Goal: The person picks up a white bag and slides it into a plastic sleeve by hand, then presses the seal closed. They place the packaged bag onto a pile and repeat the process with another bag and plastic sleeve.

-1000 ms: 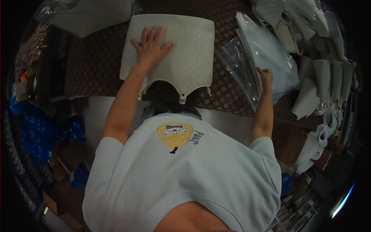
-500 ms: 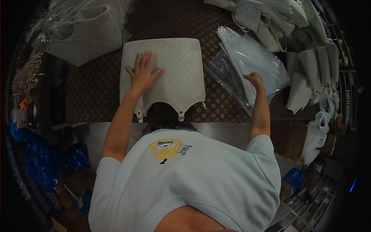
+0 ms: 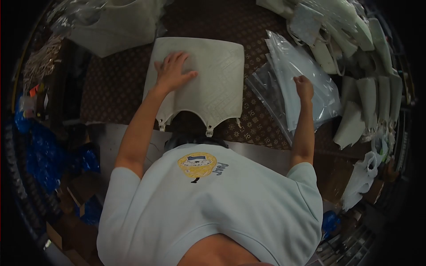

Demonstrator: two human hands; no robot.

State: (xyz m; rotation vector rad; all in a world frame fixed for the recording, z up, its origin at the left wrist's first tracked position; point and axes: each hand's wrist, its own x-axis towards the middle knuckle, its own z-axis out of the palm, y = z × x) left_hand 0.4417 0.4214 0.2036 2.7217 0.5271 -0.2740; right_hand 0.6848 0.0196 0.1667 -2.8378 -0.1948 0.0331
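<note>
A cream handbag (image 3: 217, 75) with an embossed zigzag pattern lies flat on the brown patterned cloth, its curved cut-out and metal-fitted strap tabs toward me. My left hand (image 3: 173, 74) rests on its upper left part, fingers spread and holding nothing. To the right, a stack of clear plastic bags (image 3: 317, 95) lies at a slant. Over this stack is my right hand (image 3: 304, 87), its fingers curled closed at the plastic. Whether a sheet is pinched between them is hidden.
A plastic-wrapped cream bag (image 3: 113, 31) stands at the back left. Several cream bag pieces (image 3: 328, 48) are heaped at the back right, with more hanging along the right edge. Blue plastic (image 3: 49, 155) lies low on the left. The patterned cloth (image 3: 111, 88) covers the table.
The whole view has shifted and tilted slightly. My left hand stays on the handbag with its fingers a little more bent. My right hand remains closed over the plastic bags.
</note>
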